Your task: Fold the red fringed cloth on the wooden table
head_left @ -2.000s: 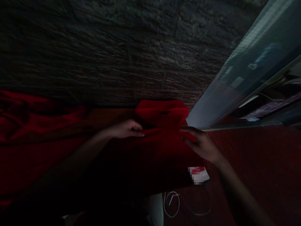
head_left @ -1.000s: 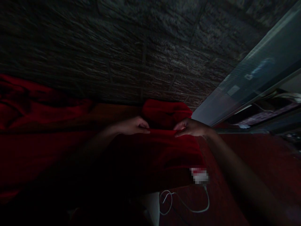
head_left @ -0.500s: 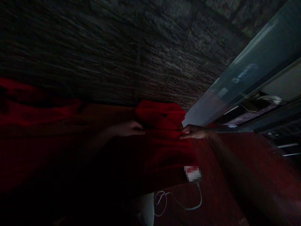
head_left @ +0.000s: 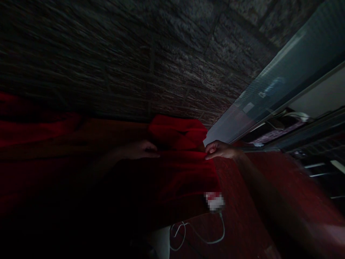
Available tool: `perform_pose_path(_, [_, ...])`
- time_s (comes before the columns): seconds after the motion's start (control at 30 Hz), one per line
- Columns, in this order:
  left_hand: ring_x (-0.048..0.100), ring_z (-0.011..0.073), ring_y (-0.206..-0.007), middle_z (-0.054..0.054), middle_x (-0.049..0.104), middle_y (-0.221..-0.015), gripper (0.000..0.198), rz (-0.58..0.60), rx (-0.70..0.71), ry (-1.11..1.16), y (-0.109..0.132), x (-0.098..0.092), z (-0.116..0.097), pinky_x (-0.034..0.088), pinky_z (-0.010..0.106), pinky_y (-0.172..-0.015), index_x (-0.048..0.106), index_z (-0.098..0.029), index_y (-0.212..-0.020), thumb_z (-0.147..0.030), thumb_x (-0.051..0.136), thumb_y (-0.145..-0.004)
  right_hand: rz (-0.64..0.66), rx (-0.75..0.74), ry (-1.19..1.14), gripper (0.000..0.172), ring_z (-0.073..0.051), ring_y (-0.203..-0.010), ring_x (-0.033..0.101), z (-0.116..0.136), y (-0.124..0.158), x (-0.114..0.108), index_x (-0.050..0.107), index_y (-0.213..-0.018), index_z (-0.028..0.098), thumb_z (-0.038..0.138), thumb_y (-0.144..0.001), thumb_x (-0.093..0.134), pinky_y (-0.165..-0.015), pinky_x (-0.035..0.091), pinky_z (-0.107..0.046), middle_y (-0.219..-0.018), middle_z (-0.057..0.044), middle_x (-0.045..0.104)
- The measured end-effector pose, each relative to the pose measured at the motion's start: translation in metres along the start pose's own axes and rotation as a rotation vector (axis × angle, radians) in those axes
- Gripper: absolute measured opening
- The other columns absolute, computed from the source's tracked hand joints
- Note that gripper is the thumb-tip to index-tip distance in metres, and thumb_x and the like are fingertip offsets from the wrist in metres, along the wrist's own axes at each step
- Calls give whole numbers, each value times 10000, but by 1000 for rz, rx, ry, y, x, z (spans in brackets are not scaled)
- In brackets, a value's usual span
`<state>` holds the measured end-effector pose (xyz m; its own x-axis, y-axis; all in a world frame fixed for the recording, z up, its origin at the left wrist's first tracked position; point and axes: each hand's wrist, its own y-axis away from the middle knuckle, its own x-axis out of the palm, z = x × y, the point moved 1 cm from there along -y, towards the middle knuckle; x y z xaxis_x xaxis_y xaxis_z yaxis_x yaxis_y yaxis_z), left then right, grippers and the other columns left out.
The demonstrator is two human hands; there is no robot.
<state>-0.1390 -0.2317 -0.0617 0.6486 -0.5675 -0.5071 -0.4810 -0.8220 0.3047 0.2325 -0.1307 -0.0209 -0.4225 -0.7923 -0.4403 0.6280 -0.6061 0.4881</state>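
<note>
Red cloth [head_left: 185, 172] lies spread over a dark wooden surface, with its upper edge running between my hands. My left hand [head_left: 142, 149] pinches that edge at its left part, thumb and fingers close together. At the right corner of the same edge, my right hand [head_left: 217, 149] grips the cloth between thumb and fingers. Just beyond the edge sits a folded red cloth piece [head_left: 178, 131], touched by neither hand. Deep shadow hides both forearms in part and the lower left of the cloth.
More red cloth [head_left: 32, 126] lies at the far left on the wooden surface [head_left: 107, 135]. A stone-patterned wall [head_left: 175, 64] rises behind. A blurred white object [head_left: 215, 201] with a white cable [head_left: 223, 230] sits at the near right edge, above a red floor [head_left: 242, 201].
The view has shifted slightly, so most things appear a little further left. The cloth's upper edge looks straighter between my hands, which keep their grip.
</note>
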Motion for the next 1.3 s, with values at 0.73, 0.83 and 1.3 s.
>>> perform_pose_path(0.73, [559,148,-621,25,672,-700,393,46,103,-483,-41,-9,-79,339,238,-565,691,-168,-734,-522,558,-841,64,-68,74,436,-72,-573,394,-18,14,-5,563,-630,155,518,-648,804,-570,282,-213,-592,78,459])
perform_pose_path(0.83, [587,154,-662,42,701,-766,342,-92,180,-508,-62,1,-100,362,241,-597,690,-165,-781,-475,565,-855,89,-52,103,388,-107,-660,508,-24,18,-9,680,-739,155,525,-678,778,-647,359,-223,-684,44,593])
perform_pose_path(1.3, [628,179,-680,34,717,-752,304,380,-38,134,-184,63,-139,470,271,-673,700,-156,-834,-374,793,-643,-368,-145,-272,409,-81,-590,495,-57,23,-10,675,-756,137,494,-620,822,-553,357,-199,-632,43,595])
